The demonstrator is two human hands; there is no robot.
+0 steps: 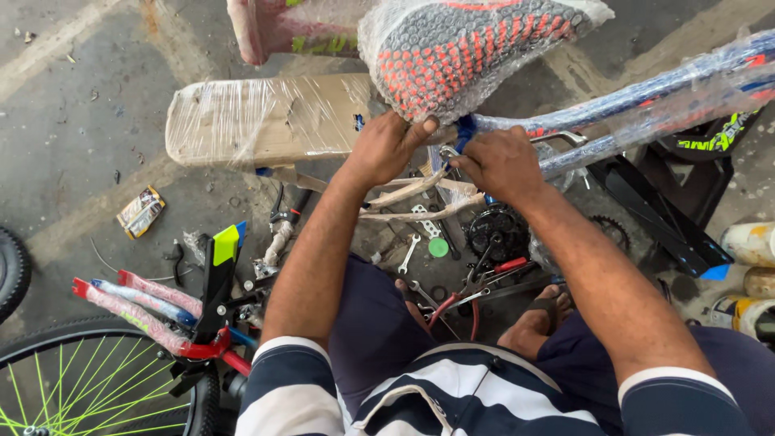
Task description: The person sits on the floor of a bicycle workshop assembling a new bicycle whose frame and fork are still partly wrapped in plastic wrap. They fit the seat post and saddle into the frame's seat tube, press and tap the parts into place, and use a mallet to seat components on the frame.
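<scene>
Left hand (386, 148) under wrapped saddle (472, 48), right hand (500, 164) beside frame tube (646, 93)

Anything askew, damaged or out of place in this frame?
Nothing looks damaged. The oddity is clutter: spanners, pliers and a green cap lie scattered on the floor between the person's feet, under the wrapped bike frame. Both hands, left and right, work below the wrapped saddle.

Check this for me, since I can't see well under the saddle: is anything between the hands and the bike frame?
Only plastic wrap. The left hand presses the wrapped saddle; the right hand rests on the blue frame at the seat junction. No tool blocks either.
</scene>
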